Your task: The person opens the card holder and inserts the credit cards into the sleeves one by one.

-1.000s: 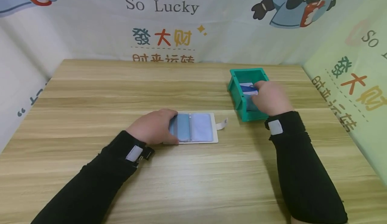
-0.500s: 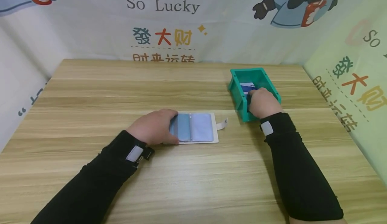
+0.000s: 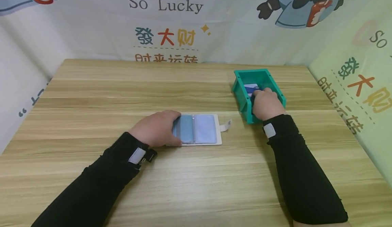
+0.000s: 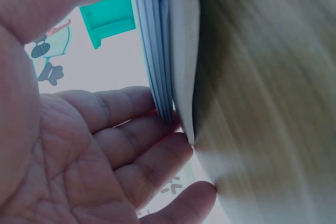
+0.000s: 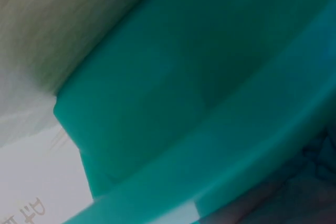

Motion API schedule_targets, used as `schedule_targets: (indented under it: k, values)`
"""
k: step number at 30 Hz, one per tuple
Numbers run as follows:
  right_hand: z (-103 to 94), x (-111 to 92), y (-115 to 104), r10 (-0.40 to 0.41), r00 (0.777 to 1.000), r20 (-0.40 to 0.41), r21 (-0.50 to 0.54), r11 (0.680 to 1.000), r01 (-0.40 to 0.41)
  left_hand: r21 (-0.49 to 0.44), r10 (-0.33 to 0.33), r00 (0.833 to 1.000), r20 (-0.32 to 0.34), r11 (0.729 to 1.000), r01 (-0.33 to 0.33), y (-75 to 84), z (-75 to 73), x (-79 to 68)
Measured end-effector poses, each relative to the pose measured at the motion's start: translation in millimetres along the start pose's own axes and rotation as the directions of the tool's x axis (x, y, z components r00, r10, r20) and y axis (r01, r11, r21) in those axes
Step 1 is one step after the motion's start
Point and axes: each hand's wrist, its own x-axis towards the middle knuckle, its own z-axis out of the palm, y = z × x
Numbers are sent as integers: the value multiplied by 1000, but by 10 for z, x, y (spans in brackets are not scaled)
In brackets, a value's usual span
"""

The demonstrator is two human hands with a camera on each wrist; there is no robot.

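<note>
Left hand [image 3: 156, 128]: thumb and fingers gripping the left part of the card booklet [image 3: 205, 129] across its near and far edges.
Booklet: open on wooden table [image 3: 196, 186], pale pages up; strap [image 3: 225, 126] out to the right.
Right hand [image 3: 266, 103]: reaching inside green bin [image 3: 243, 99] – fingertips hidden, grip cannot be told.
Bin: right of booklet, apart; blue item [image 3: 251, 90] inside – beside right hand.

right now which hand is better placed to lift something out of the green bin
Probably the right hand: it is inside the green bin, while the left hand holds the open booklet.
</note>
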Motion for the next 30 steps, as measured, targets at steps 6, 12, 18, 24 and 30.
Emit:
schedule_targets:
  k: [6,12,18,24,30]
  values:
    - [1,-21,-2,-11,999,-48,7,1000,11,2,1,1000,-2,1000,-1,5,0,1]
    - [21,-32,-4,-10,995,-103,6,1000,10,7,4,1000,4,1000,-4,11,0,1]
    - [36,-30,-9,7,992,-127,4,1000,-7,13,6,1000,1,1000,-6,15,2,-3]
    - [32,-17,-24,48,983,-175,22,999,-45,20,8,1000,0,1000,-8,10,8,1]
    - [8,-28,-37,56,979,-194,26,998,-52,23,6,1000,2,1000,-6,10,2,0]
